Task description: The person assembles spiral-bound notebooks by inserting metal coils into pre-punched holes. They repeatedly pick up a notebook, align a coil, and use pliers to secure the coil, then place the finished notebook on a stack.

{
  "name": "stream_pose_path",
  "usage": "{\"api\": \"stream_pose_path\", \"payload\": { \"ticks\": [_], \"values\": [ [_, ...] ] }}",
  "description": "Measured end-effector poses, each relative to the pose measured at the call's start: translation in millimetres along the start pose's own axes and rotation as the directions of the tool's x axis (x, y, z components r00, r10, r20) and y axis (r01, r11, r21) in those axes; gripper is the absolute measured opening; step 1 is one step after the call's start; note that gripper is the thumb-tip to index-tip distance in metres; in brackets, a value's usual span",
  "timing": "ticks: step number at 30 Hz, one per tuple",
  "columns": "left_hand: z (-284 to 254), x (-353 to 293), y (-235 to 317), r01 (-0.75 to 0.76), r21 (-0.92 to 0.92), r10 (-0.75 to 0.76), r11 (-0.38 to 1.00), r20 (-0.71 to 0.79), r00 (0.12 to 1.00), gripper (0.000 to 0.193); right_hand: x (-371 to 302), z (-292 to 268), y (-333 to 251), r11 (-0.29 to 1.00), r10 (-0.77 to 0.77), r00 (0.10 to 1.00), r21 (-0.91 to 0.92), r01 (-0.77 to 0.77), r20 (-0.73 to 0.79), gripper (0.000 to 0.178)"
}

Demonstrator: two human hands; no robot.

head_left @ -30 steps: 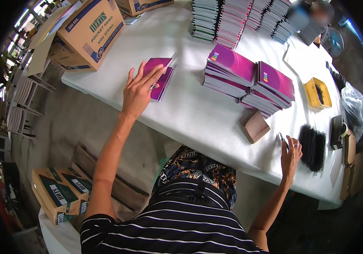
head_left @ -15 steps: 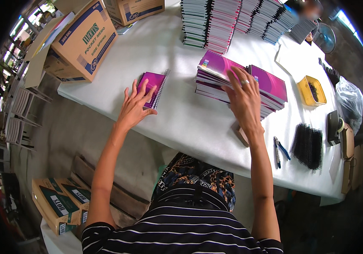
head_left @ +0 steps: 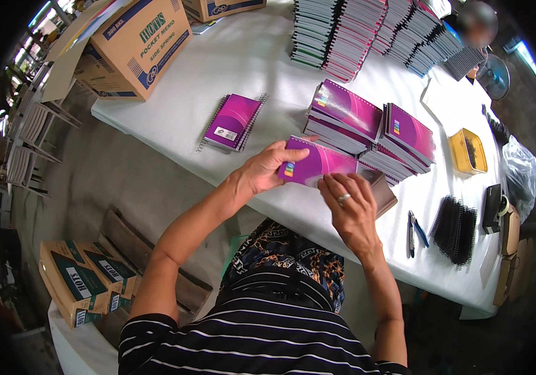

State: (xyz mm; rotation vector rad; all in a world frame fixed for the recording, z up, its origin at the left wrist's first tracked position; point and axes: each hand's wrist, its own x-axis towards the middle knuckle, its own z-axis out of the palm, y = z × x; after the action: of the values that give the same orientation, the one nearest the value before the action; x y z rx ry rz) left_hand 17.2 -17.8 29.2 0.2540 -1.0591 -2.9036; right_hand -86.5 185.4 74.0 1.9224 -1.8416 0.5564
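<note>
A purple notebook (head_left: 318, 161) is held over the near table edge, its cover facing up. My left hand (head_left: 268, 167) grips its left end, thumb on top. At its lower right edge, the curled fingers of my right hand (head_left: 350, 203), with a ring on one, pinch the notebook; the fingertips are partly hidden. Just beyond are two stacks of purple notebooks, a left stack (head_left: 349, 109) and a right stack (head_left: 409, 130). Farther left, purple notebooks with spiral coils (head_left: 235, 119) lie untouched. A brown block (head_left: 383, 195) sits beside my right hand.
A large cardboard carton (head_left: 140, 53) stands far left; tall notebook stacks (head_left: 355, 37) rise at the back. To the right are pliers (head_left: 415, 232), black spiral coils (head_left: 455, 228), a yellow tub (head_left: 460, 159) and a plastic bag (head_left: 521, 164). Another person (head_left: 475, 28) is far right.
My left hand has left the coiled notebooks and moved right to hold a purple notebook. My right hand has come down from the stack toward me and now grips that notebook's edge.
</note>
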Motion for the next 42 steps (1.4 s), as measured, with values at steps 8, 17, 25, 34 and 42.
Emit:
{"api": "stream_pose_path", "payload": {
  "ticks": [8,17,25,34,42],
  "values": [
    [-7.6,-0.9,-22.9,-0.365,0.599,0.153,0.713,0.376,0.914,0.054,-46.9,12.4,13.0,0.142,0.626,0.712,0.852,-0.504,0.317,0.055],
    [30.4,-7.9,-14.5,-0.387,0.907,0.422,-0.165,0.419,0.804,0.081,-57.3,68.3,-7.2,0.113,0.751,0.619,0.880,-0.461,0.228,0.024],
    [66.1,8.6,-51.2,-0.173,0.702,0.147,-0.691,0.370,0.917,0.074,-80.7,-13.9,57.8,0.495,0.598,0.784,0.694,-0.524,0.166,0.028],
    [69.5,11.9,-47.8,-0.243,0.702,0.119,-0.670,0.424,0.898,0.070,-198.9,-35.3,229.4,0.139,0.922,0.369,-0.788,-0.600,-0.119,0.018],
    [67.6,11.5,-48.6,-0.227,0.720,0.158,-0.656,0.425,0.891,0.070,-196.2,-58.6,224.3,0.387,0.917,0.374,-0.542,-0.747,0.139,0.023]
  ]
}}
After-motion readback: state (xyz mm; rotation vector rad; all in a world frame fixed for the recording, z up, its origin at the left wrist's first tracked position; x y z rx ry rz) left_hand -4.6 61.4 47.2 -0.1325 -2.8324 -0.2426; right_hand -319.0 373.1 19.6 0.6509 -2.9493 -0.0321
